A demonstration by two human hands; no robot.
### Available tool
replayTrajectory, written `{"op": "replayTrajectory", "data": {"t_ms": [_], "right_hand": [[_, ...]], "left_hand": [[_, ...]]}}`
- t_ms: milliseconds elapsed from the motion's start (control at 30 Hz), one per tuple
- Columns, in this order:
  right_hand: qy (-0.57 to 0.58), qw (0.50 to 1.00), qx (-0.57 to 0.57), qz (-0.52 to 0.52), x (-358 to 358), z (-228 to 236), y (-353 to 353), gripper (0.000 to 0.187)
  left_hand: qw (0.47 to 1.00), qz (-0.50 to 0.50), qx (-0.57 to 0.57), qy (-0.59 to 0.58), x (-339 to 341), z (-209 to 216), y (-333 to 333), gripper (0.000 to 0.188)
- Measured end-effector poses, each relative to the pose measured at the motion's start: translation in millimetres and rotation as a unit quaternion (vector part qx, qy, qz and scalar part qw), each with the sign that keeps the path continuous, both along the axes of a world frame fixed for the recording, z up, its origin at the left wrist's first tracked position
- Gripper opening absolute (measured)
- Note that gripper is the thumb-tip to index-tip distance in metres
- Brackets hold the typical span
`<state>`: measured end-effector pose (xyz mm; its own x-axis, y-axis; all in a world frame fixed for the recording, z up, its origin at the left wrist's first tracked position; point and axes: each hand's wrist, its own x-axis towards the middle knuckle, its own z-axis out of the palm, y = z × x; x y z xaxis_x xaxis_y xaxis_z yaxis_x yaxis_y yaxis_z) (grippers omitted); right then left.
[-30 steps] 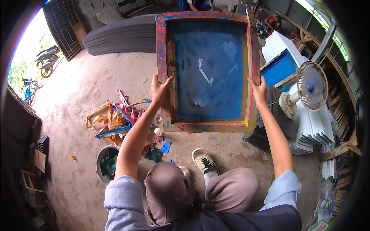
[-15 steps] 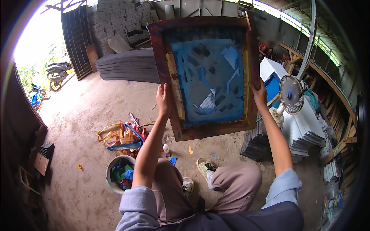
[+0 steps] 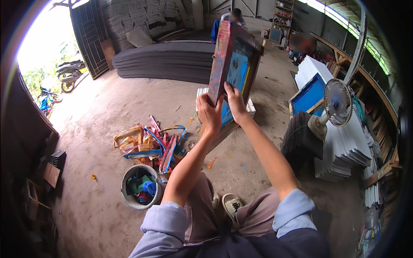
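A wooden screen-printing frame is raised in front of me, turned nearly edge-on. Red and blue ink stains its side rail, and part of its blue mesh shows beyond that rail. My left hand is closed round the stained rail on its outer side. On the mesh side, my right hand grips the same rail, its thumb against the inner edge. My forearms partly cover the frame's lower end.
Crumpled coloured strips lie left of my feet beside a grey bucket of rags. A fan, stacked white sheets and a blue-meshed frame stand right. Dark sheets are piled behind; a person is farther back.
The frame has turned from facing me to nearly edge-on. My right hand has moved left from the far side rail to beside my left hand. My view has shifted slightly.
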<state>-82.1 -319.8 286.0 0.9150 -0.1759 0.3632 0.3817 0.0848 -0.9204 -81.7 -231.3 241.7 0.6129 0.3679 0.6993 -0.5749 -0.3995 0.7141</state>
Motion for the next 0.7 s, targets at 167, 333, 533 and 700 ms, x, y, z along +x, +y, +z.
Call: {"op": "replayTrajectory", "data": {"t_ms": [167, 333, 533, 700], "right_hand": [[0.049, 0.988, 0.14, 0.03, 6, -21, -5, 0.032], [0.059, 0.993, 0.1, 0.009, 22, -33, -13, 0.038], [0.013, 0.993, 0.1, -0.066, 33, -42, -8, 0.033], [-0.008, 0.989, -0.031, -0.141, 47, -66, -40, 0.04]], "left_hand": [[0.993, 0.057, 0.108, 0.001, 9, -19, 2, 0.047], [0.991, 0.076, 0.106, 0.02, 17, -39, -7, 0.048], [0.999, -0.019, 0.039, 0.027, 13, -49, -31, 0.03], [0.996, -0.058, 0.025, 0.068, -11, -42, -67, 0.027]]}}
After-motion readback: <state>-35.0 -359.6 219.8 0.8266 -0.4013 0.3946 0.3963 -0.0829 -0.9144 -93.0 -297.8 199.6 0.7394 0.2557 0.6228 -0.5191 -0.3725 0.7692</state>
